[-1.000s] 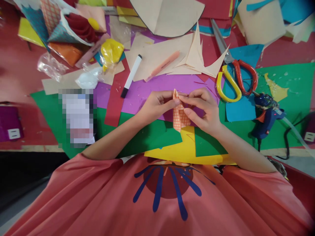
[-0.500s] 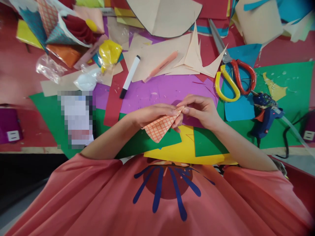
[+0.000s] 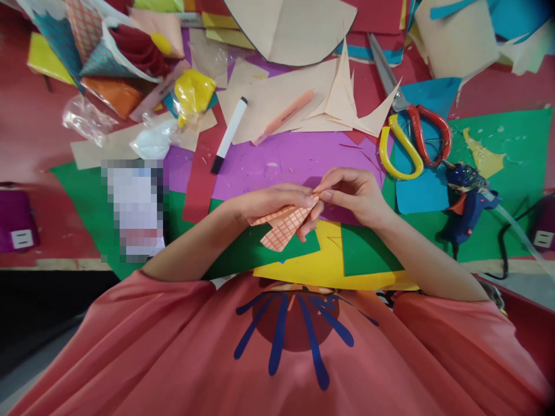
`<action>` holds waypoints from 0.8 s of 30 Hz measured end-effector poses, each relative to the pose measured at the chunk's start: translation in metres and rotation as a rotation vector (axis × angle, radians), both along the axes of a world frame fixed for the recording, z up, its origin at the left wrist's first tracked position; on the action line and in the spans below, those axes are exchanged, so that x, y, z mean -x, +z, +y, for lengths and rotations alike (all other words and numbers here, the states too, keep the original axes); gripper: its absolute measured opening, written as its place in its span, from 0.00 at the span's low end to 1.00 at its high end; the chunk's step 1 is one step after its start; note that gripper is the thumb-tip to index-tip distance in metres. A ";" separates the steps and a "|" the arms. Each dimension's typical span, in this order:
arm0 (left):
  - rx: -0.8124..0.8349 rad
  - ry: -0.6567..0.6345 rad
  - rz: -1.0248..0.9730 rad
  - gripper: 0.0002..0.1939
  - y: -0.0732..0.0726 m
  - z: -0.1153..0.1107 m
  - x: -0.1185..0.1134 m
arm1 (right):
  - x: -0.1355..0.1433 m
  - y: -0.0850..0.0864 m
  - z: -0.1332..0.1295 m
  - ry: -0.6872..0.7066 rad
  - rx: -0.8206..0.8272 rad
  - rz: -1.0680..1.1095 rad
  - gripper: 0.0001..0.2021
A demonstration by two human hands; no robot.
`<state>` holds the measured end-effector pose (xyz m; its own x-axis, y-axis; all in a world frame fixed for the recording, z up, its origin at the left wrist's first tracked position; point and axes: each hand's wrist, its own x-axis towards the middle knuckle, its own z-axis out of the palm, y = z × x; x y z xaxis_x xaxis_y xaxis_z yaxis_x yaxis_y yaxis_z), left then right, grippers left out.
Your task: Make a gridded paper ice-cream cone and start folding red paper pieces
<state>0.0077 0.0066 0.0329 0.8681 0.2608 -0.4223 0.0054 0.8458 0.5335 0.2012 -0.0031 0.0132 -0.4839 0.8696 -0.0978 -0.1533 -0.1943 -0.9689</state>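
"Two bare hands were seen at work. What was held?"

"One checked paper, orange on pale, was held in front of the chest, above the yellow sheet and the green sheet. It was clasped between the thumb and fingers of the left hand, and its narrow end was pinched between the thumb and forefinger of the right hand, with little gap."

"How much had been done?"

"The folding was judged to be partly done. The paper was drawn in at the narrow end, but the wide end was spread into two loose flaps, not yet joined. Whether any glue had been put on could not be told."

"And the tools?"

"The glue gun was left lying to the right, and beyond it the scissors were laid open-handled."

"Were any containers seen farther off?"

"Something white was held in a clear bag. Beyond that, something yellow was wrapped in another plastic bag, and an orange packet was partly covered. Above it, dark red folds were tucked inside a patterned cone; what they were made of could not be told."
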 end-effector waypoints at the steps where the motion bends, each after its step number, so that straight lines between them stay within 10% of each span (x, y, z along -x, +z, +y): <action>1: -0.009 -0.001 0.010 0.13 0.000 0.000 0.000 | 0.000 0.000 0.000 0.001 0.006 0.002 0.10; 24: -0.260 0.049 0.169 0.07 -0.004 -0.002 -0.006 | 0.004 0.000 -0.001 -0.013 0.073 -0.019 0.16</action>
<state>0.0136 0.0049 0.0287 0.7748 0.4189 -0.4735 0.0752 0.6826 0.7269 0.1977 -0.0036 0.0130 -0.4699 0.8661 -0.1704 -0.1376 -0.2626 -0.9551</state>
